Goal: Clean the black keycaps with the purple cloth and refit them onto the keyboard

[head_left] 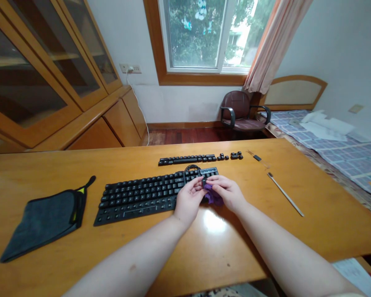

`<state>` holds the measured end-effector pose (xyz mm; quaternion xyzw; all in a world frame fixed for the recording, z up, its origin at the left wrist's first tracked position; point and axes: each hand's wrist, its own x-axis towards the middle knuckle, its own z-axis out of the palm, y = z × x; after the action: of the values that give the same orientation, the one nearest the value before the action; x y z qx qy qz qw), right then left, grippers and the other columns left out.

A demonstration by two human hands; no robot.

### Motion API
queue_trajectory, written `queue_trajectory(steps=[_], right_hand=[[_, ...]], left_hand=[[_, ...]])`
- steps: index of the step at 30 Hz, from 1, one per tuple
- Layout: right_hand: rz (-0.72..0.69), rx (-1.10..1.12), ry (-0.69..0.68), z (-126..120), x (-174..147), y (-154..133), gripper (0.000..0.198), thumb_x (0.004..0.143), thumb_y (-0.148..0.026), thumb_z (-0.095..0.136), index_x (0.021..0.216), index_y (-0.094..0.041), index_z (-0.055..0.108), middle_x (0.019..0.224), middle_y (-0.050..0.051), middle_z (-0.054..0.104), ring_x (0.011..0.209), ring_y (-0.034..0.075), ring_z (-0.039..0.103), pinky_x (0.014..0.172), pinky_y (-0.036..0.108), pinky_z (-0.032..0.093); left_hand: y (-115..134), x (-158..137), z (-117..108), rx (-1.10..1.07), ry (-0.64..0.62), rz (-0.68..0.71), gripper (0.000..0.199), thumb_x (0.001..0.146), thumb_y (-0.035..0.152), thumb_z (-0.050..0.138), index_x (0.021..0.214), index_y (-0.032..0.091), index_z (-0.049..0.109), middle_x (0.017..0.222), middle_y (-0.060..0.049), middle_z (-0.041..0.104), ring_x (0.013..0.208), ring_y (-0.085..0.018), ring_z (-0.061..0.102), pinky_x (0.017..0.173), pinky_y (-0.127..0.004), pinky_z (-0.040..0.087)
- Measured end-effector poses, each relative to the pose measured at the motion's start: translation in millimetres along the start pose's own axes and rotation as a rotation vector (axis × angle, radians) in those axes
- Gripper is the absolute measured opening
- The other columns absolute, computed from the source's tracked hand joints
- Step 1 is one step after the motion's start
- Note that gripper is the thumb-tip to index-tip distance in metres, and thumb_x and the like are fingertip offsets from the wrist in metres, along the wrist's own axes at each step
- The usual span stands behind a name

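Note:
A black keyboard (142, 190) lies on the wooden desk, its lower rows stripped of keycaps. Over its right end, my left hand (190, 197) and my right hand (228, 192) meet with fingers pinched together. Between the fingertips is a small black keycap (204, 180), partly hidden, which my left hand appears to grip. A crumpled purple cloth (214, 196) hangs from my right hand, bunched against the keycap. Behind the keyboard, loose black keycaps (188, 159) stand in a row, with smaller groups to the right.
A folded grey cloth (49, 218) with a dark loop lies at the left. To the right are a thin brush (285, 194) and a wire keycap puller (257, 158). A coiled cable (192, 168) sits behind the keyboard. Beyond the desk (111, 264) stands a chair (239, 111).

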<state>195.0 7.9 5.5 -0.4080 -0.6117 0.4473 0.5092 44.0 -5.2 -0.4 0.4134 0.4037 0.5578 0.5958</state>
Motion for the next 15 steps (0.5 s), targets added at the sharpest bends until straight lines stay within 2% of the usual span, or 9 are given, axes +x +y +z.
queue_trajectory(steps=[4, 8, 11, 13, 15], right_hand=[[0.038, 0.04, 0.001, 2.5, 0.5, 1.1, 0.022, 0.068, -0.029, 0.071, 0.089, -0.024, 0.072, 0.096, 0.005, 0.066, 0.092, 0.02, 0.06, 0.087, 0.037, 0.045], [0.163, 0.196, 0.15, 6.2, 3.0, 2.5, 0.029, 0.064, -0.032, 0.073, 0.09, -0.022, 0.065, 0.082, 0.002, 0.066, 0.076, 0.017, 0.061, 0.075, 0.033, 0.049], [0.161, 0.223, 0.285, 6.3, 4.8, 2.8, 0.027, 0.063, -0.032, 0.074, 0.083, -0.023, 0.059, 0.076, -0.001, 0.063, 0.069, 0.014, 0.059, 0.07, 0.03, 0.049], [0.156, 0.206, 0.293, 5.3, 5.2, 2.5, 0.023, 0.063, -0.033, 0.074, 0.078, -0.023, 0.058, 0.078, 0.0, 0.064, 0.072, 0.015, 0.06, 0.072, 0.031, 0.049], [0.149, 0.168, 0.233, 3.8, 4.7, 1.7, 0.016, 0.067, -0.034, 0.07, 0.076, -0.023, 0.062, 0.085, 0.002, 0.066, 0.079, 0.017, 0.061, 0.077, 0.032, 0.048]], left_hand=[[1.4, -0.1, -0.6, 0.016, -0.01, 0.008, 0.039, 0.066, 0.014, 0.068, 0.104, 0.014, 0.062, 0.091, -0.006, 0.067, 0.085, -0.015, 0.063, 0.082, -0.03, 0.053], [0.8, -3.9, 0.0, 0.126, -0.061, 0.061, 0.039, 0.066, 0.012, 0.067, 0.105, 0.017, 0.064, 0.095, -0.006, 0.065, 0.087, -0.016, 0.062, 0.084, -0.032, 0.053], [-0.1, -7.1, 0.3, 0.223, -0.109, 0.124, 0.038, 0.068, 0.013, 0.066, 0.105, 0.02, 0.065, 0.098, -0.005, 0.063, 0.087, -0.016, 0.062, 0.083, -0.033, 0.054], [-0.6, -8.6, 0.1, 0.271, -0.121, 0.16, 0.038, 0.069, 0.014, 0.066, 0.105, 0.023, 0.066, 0.099, -0.005, 0.062, 0.086, -0.016, 0.062, 0.082, -0.033, 0.055], [-0.8, -9.2, -0.3, 0.292, -0.119, 0.183, 0.037, 0.07, 0.015, 0.065, 0.106, 0.023, 0.065, 0.1, -0.005, 0.061, 0.087, -0.016, 0.062, 0.082, -0.033, 0.055]])
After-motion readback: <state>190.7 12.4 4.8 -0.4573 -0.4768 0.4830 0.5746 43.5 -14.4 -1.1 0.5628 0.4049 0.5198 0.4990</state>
